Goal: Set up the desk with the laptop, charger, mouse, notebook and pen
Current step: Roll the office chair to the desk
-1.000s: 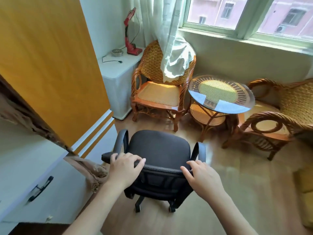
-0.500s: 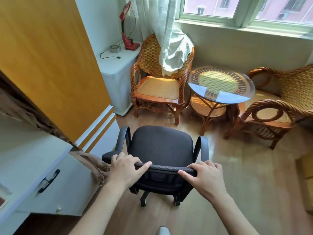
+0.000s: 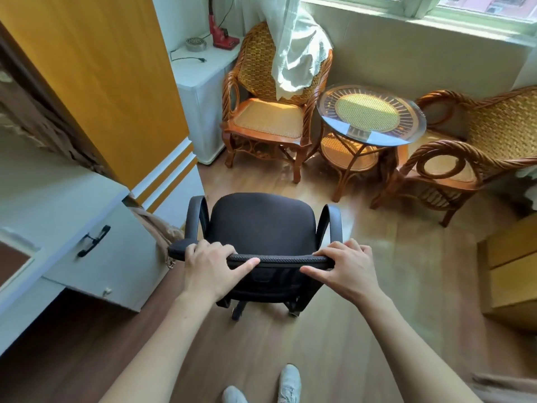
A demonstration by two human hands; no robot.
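Observation:
A black office chair (image 3: 263,225) on castors stands on the wooden floor in front of me, its seat facing away. My left hand (image 3: 210,267) grips the left part of the top of its backrest, fingers curled over the edge. My right hand (image 3: 345,267) grips the right part of the same edge. A white desk (image 3: 49,205) with a black-handled drawer (image 3: 94,244) runs along the left. No laptop, charger, mouse, notebook or pen is in sight.
An orange wardrobe (image 3: 96,82) stands at the left. Beyond the office chair are a wicker chair (image 3: 270,112), a round glass-topped table (image 3: 370,114) and a second wicker chair (image 3: 470,158). A white cabinet (image 3: 203,82) holds a red lamp. A wooden box (image 3: 511,271) sits at the right.
The office chair has rolled back toward me and away from the wicker furniture. My right hand has closed on the backrest; my view has tilted down so my shoes show.

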